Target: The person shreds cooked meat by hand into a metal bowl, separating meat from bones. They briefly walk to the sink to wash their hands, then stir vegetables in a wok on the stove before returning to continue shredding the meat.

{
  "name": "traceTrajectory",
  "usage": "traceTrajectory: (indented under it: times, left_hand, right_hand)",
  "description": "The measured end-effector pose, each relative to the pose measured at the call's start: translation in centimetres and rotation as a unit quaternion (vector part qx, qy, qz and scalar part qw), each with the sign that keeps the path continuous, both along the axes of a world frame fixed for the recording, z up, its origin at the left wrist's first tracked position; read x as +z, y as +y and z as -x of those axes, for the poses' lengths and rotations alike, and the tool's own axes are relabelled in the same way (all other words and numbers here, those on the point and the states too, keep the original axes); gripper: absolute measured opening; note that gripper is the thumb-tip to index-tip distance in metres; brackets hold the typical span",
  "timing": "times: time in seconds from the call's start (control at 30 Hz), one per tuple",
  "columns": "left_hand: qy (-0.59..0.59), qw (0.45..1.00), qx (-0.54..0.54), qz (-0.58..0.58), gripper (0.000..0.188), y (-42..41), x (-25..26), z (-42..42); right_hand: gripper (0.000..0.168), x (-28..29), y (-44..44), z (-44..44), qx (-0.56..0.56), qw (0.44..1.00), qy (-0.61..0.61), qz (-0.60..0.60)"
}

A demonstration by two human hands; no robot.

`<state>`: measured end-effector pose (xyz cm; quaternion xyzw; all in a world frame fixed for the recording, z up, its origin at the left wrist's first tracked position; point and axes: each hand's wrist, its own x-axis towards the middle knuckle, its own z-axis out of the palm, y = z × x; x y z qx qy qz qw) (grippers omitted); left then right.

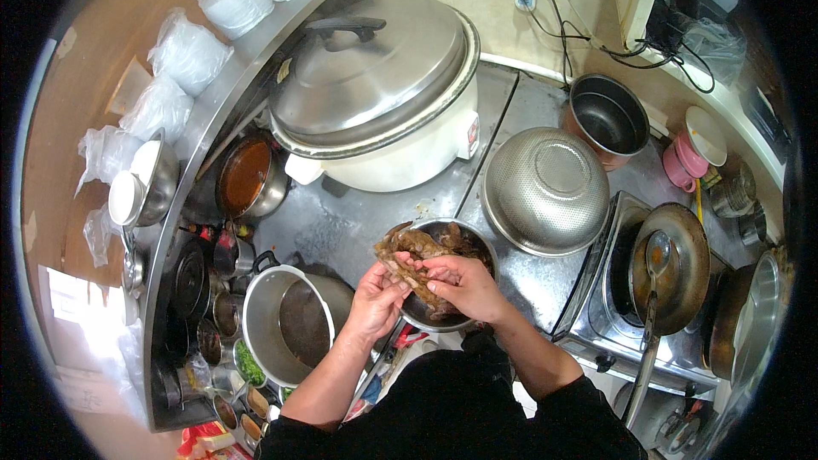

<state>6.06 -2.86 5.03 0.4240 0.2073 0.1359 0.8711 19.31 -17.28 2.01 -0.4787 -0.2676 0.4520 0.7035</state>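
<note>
Over a steel bowl [487, 244] of brown cooked meat, both my hands hold one piece of cooked meat [412, 246]. My left hand [381, 297] grips its lower left side with thumb and fingers. On the right side, my right hand [465, 284] pinches the same piece, fingertips close to those of the left. More meat [459, 241] lies in the bowl behind and under the hands. Part of the bowl is hidden by the hands and the held piece.
A large rice cooker [383, 89] stands behind the bowl. An upturned perforated colander [546, 188] is at right, near a gas stove [591, 332] bearing a wok [693, 268]. Left are a deep pot [255, 326], a pan of red-brown sauce [246, 179] and a steel shelf [220, 96].
</note>
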Motion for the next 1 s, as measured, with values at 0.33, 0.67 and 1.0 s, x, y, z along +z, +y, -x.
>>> traceTrajectory:
  times: [0.33,0.67,1.0]
  left_hand:
    - [0.029,0.995,-0.023,0.092,0.046,-0.5,-0.3,0.4]
    - [0.055,0.997,-0.009,0.060,0.039,-0.9,-1.3,0.1]
    - [0.092,0.994,0.015,-0.059,0.036,-1.6,-1.1,-0.8]
  right_hand:
    - [0.010,1.5,0.3,0.8,-0.092,0.986,-0.125,0.063]
    - [0.010,-0.2,0.4,1.2,-0.134,0.985,-0.099,0.051]
    - [0.013,0.1,0.1,0.5,-0.108,0.978,-0.180,0.015]
